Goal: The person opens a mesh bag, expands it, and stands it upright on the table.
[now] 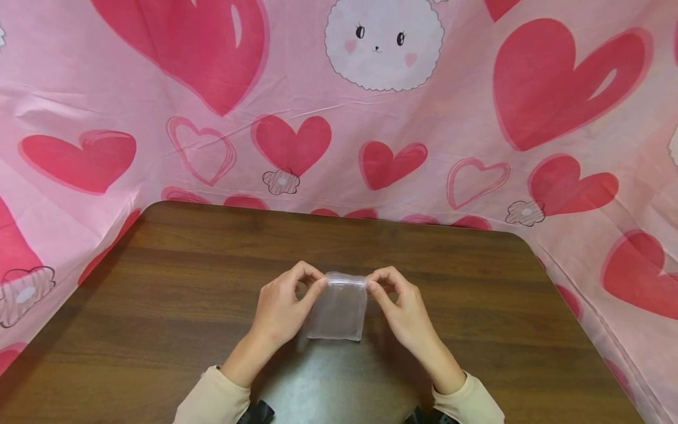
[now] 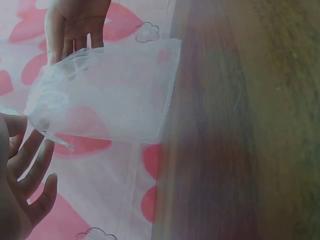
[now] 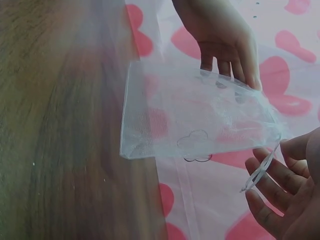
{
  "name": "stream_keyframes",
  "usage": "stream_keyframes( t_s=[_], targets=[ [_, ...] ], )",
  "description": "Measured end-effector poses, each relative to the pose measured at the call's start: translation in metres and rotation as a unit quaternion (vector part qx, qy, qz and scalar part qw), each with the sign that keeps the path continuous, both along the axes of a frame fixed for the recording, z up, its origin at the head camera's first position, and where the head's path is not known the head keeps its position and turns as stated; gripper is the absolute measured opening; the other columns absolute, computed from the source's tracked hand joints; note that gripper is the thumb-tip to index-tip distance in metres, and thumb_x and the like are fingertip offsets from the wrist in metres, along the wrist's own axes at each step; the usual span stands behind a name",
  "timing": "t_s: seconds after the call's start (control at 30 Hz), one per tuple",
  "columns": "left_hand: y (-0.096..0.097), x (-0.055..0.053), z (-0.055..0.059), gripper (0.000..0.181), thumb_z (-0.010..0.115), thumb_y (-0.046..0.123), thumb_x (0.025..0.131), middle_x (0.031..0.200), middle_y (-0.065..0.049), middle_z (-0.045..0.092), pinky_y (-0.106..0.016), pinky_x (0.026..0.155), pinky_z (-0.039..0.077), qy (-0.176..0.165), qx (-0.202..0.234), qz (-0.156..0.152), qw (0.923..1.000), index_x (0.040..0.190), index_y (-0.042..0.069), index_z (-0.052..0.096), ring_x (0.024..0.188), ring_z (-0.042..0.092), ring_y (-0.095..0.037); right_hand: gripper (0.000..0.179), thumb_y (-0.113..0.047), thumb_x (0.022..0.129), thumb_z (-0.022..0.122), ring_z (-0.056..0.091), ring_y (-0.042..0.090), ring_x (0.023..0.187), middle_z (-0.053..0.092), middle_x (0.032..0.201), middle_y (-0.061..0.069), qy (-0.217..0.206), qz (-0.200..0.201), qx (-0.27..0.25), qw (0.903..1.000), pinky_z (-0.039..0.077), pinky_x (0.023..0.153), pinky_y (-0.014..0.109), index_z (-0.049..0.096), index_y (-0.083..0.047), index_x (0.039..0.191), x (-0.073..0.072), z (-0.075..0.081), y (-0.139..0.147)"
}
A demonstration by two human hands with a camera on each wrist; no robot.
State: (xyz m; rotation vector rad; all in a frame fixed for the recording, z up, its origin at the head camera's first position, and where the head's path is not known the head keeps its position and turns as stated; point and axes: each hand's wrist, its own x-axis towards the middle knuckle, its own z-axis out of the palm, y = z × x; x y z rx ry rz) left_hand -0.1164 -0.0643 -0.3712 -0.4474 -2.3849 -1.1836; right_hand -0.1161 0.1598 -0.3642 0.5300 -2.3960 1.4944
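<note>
A small sheer white organza drawstring pouch (image 1: 337,315) hangs flat between the two hands, above the table. My left hand (image 1: 283,303) pinches its top left corner between thumb and index finger. At the top right corner my right hand (image 1: 405,306) pinches the gathered edge the same way. A thin white drawstring loop (image 3: 260,172) dangles by the right fingers in the right wrist view. On the left side a short string end (image 2: 62,143) sticks out below the left fingertips. Through the see-through mesh, nothing shows inside the pouch.
The brown wooden table (image 1: 185,294) has rounded far corners. Behind and beside it hangs a pink cloth (image 1: 312,88) printed with red hearts and a fluffy white face. Dark straps (image 1: 258,412) show by the wrists below beige sleeves.
</note>
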Motion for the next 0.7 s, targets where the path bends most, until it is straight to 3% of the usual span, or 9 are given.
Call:
stream_keyframes(
  t_s=[0.27,0.7],
  targets=[
    [-0.001,-0.001,0.000,0.009,0.073,0.028,0.091,0.082,0.016,0.063,-0.032,0.070,0.050,-0.005,-0.003,-0.002,1.0000,0.092,0.024,0.065,0.075,0.058,-0.001,0.006,-0.007,0.094,0.066,0.063,0.013,0.083,0.067,0.089,-0.004,0.001,0.009,0.022,0.9997,0.049,0.076,0.031,0.064,-0.012,0.096,-0.002,0.002,0.005],
    [-0.004,-0.003,0.001,0.009,0.075,0.026,0.089,0.082,0.016,0.064,-0.029,0.069,0.048,-0.006,-0.011,-0.006,0.9999,0.092,0.024,0.066,0.075,0.058,-0.001,0.008,-0.007,0.093,0.068,0.062,0.010,0.083,0.067,0.092,-0.002,0.026,0.024,0.052,0.9980,0.048,0.077,0.027,0.064,-0.013,0.095,-0.005,0.004,0.012]
  ],
)
